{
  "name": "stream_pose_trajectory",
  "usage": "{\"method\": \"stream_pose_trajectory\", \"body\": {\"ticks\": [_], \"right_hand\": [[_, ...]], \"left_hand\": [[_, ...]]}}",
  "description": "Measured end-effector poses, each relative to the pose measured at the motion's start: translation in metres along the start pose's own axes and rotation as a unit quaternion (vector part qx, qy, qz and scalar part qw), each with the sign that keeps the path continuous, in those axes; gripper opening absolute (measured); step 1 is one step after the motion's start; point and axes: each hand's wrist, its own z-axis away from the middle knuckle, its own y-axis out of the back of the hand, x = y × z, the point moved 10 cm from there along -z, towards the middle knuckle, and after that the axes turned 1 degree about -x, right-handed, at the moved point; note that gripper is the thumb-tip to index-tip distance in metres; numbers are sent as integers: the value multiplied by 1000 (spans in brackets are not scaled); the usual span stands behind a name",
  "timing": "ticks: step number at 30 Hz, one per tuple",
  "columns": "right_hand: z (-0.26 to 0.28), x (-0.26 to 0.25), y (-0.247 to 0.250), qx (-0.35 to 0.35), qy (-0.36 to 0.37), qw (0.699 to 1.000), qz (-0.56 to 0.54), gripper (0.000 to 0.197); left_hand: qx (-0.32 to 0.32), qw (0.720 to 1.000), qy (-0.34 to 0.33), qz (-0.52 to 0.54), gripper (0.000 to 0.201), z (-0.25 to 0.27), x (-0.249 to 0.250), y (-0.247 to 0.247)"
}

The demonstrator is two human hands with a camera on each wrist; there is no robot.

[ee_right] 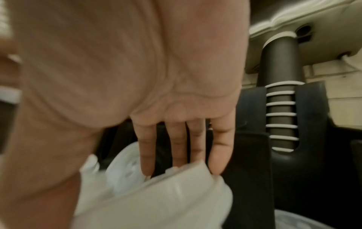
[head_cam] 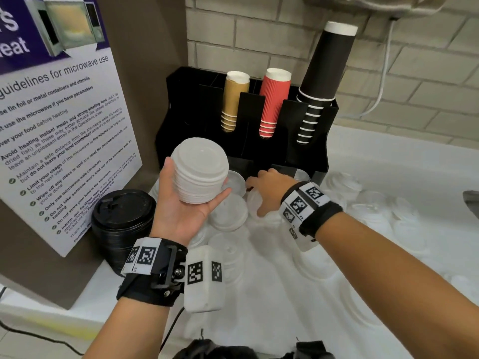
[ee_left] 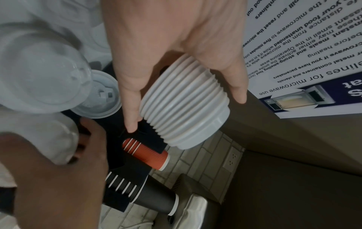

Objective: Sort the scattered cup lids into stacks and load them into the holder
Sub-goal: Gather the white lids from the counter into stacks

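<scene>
Cup lids lie in several lots here. At far left a stack of black lids (head_cam: 124, 224) stands on the white worktop (head_cam: 272, 307) below a microwave notice (head_cam: 59, 120). Next, the left hand (head_cam: 181, 203) lifts a ribbed stack of white lids (head_cam: 199, 171), thumb and fingers (ee_left: 130, 99) curled round its sides. The nested rims look thin and slippery, so it seems wise to keep the column straight and lower it squarely into a front slot of the black holder (head_cam: 322, 141). Further right, the right hand (head_cam: 269, 190) reaches among loose translucent lids (head_cam: 229, 213) before the holder; its fingers (ee_right: 147, 147) are nearly straight against one, and whether they grip it I cannot tell. Behind stand tan, red and black cups (head_cam: 318, 81).
</scene>
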Motion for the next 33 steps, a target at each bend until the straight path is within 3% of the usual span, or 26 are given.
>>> {"method": "stream_pose_trajectory", "body": {"ticks": [3,5,7,11,13,17,21,24,33], "right_hand": [[16,22,26,45,-14,994,-102,72],[33,39,46,103,-17,968,-228,66],[53,50,58,171,-8,909,-379,60],[89,45,53,252,26,760,-599,51],[102,35,51,280,48,734,-617,51],[113,15,54,300,87,736,-600,51],[114,10,56,295,83,792,-528,54],[115,9,55,294,73,814,-495,60],[116,10,55,313,54,822,-474,64]], "left_hand": [[11,1000,7,1,71,1,-4,0],[13,1000,17,3,72,1,-10,0],[4,999,38,3,75,0,-19,-3],[-26,995,92,23,76,0,-44,-10],[-30,994,106,21,71,-1,-54,-11],[-26,993,111,-26,65,-3,-64,-13],[-34,990,117,-76,71,-6,-71,-16],[-40,988,121,-85,64,-7,-76,-14],[-59,987,126,-78,46,-9,-84,-16]]}}
